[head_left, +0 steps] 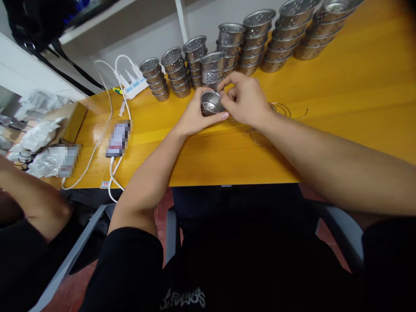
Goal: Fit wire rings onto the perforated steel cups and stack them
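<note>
Fingers of the left hand (pixel 197 113), in the head view, are curled around a perforated metal cup (pixel 212 103), the thumb along its near side and the others behind it. The cup is held above the yellow wooden surface (pixel 201 160), its mouth tilted towards the camera, so that the holes in its base and wall show. Fingers of the right hand (pixel 245 99) are bent in at the cup's right rim, thumb and forefinger drawn close together; whether they pinch the rim itself or something thin beside it, I cannot tell.

Behind the hands, stacks of perforated metal cups (pixel 250 47) stand in a long row near the wall, nested one in another, with open mouths up; those farther right look wider. One stack (pixel 212 69) stands in front of the others, just beyond the held cup. Thin wire pieces (pixel 281 106), curved into loops, lie under and around the right forearm.

To the left lie a white power strip (pixel 138 88) with plugs in it and a phone (pixel 118 138), its screen blurred, joined to a white cable (pixel 111 167). Farther left are clear plastic bags (pixel 37 138) beside a cardboard box (pixel 73 123). Another person's bent arm (pixel 39 199) shows at the left edge.
</note>
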A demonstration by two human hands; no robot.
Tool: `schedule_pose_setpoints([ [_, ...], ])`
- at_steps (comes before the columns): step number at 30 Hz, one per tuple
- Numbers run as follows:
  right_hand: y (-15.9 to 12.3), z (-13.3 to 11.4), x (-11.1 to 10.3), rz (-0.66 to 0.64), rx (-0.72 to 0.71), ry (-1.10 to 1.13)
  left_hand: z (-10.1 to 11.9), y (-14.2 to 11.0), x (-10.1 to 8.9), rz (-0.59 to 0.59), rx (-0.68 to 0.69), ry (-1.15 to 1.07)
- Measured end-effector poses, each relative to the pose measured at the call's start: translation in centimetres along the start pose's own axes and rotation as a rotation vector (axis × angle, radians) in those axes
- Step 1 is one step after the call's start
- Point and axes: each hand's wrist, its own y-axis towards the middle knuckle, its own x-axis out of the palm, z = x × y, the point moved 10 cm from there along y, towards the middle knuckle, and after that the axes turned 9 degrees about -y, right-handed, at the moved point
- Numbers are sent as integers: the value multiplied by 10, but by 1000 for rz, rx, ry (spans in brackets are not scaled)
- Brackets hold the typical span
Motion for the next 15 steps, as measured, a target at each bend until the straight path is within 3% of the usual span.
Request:
schedule_pose_setpoints([
  [11, 6, -6, 1, -13, -44, 9, 7, 0, 6, -2, -17, 28],
  [15, 7, -8, 4, -126, -64, 189, 3, 0, 4, -21, -26, -20],
])
